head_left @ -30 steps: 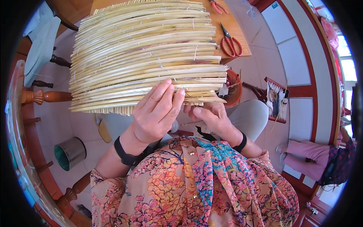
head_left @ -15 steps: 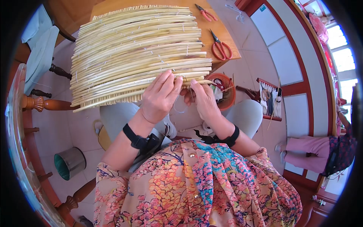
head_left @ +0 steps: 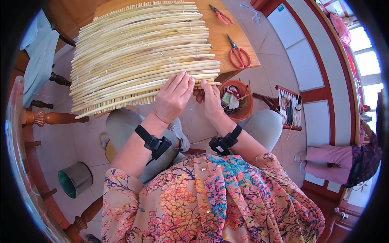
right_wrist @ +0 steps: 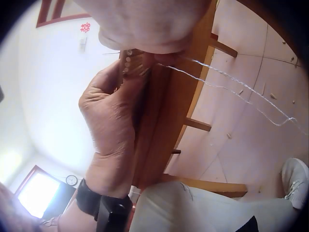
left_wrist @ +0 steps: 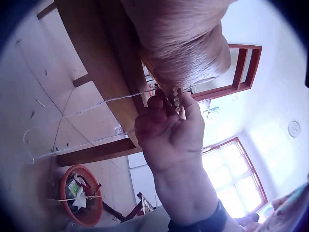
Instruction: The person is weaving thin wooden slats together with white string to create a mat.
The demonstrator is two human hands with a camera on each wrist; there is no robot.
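Gripping round, pale stalks are bare fingers.

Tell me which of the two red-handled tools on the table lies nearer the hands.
The scissors, with looped handles; the pliers, with unlooped handles, lie farther off.

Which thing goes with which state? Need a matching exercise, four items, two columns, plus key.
Things
1. stalk mat
2. thread
3. scissors
4. bin

States
A. metallic outside, green inside
B. white, in a loose loop
C. lying on the table, red-handled
D. pale, its near edge held by the left hand and right hand

Pairs: 1-D; 2-B; 3-C; 4-A
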